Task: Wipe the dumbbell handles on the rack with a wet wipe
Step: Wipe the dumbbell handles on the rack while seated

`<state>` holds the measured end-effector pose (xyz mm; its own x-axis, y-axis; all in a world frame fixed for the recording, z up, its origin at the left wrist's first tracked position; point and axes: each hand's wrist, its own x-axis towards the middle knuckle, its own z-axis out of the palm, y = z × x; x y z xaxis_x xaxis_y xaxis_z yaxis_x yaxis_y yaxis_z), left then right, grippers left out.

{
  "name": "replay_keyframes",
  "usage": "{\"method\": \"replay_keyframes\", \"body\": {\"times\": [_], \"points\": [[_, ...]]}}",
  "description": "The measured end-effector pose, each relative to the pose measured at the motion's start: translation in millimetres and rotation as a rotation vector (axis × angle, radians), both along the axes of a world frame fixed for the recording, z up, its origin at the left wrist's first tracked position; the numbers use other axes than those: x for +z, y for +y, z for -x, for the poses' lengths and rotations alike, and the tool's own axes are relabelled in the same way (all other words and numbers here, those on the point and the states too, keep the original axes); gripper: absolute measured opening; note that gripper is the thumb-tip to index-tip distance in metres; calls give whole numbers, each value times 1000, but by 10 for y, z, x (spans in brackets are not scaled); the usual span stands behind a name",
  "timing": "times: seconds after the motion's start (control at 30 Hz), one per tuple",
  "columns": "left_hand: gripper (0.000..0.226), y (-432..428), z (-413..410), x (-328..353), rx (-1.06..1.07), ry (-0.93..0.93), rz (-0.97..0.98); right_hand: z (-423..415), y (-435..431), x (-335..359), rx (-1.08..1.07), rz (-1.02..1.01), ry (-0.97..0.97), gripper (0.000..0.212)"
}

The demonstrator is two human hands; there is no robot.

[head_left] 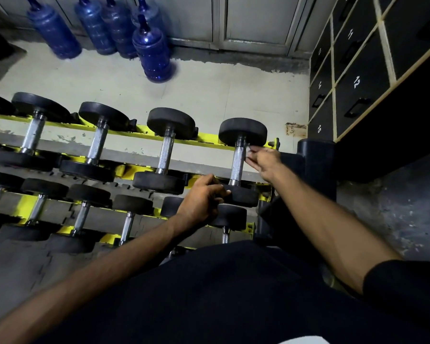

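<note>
Right hand [263,160] pinches the wet wipe [248,151] at the end dumbbell handle [237,165]; left hand [204,202] curls round its near head [241,194]. Handles beyond the left hand look yet to do.

White painted numbers stand on the black doors of the locker unit [334,78] along the right side. The middle door [360,100] of its wider column reads "12", and the upper door [353,48] above it reads "11". In the narrower column beside these, the lowest door [320,117] reads "15". The marks on the two doors above that one are too blurred to read.
</note>
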<state>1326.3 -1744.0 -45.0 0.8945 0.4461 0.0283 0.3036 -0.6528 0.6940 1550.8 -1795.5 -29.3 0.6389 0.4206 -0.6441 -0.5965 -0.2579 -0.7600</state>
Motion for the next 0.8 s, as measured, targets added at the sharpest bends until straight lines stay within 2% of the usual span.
{"method": "replay_keyframes", "body": {"times": [0.07, 0.13, 0.27, 0.3, 0.4, 0.47, 0.57, 0.67, 0.73, 0.8], "points": [[25, 2, -27, 83, 37, -48, 8, 31, 15, -33, -50, -28, 21, 21], [22, -16, -24, 63, 74, -53, 67, 73, -138, -92, 20, 25, 9, 19], [23, -24, 9, 46, 20, -86, 47, 132, -481, -129, 427, 208, -83, 9], [23, -17, 18, 49, 10, -76, 82, 129, -488, -126, 458, 222, -98, 9], [25, -19, 22, 86, 27, -110, 86, 141, -338, -148, 282, 149, -69, 14], [26, -23, 7, 101, 19, -103, 70, 186, -240, -185, 226, 130, -70, 25], [26, -23, 7, 110, 3, -78, 65, 245, -237, -274, 471, 205, -144, 41], [23, 3, 7, 99, -22, -66, 28, 179, -287, -258, 687, 291, -185, 39], [21, 5, 3, 112, -25, -67, -2, 144, -268, -212, 654, 300, -187, 31], [20, 1, 6, 75, -34, -54, -5, 145, -233, -210, 462, 266, -186, 26]]}}
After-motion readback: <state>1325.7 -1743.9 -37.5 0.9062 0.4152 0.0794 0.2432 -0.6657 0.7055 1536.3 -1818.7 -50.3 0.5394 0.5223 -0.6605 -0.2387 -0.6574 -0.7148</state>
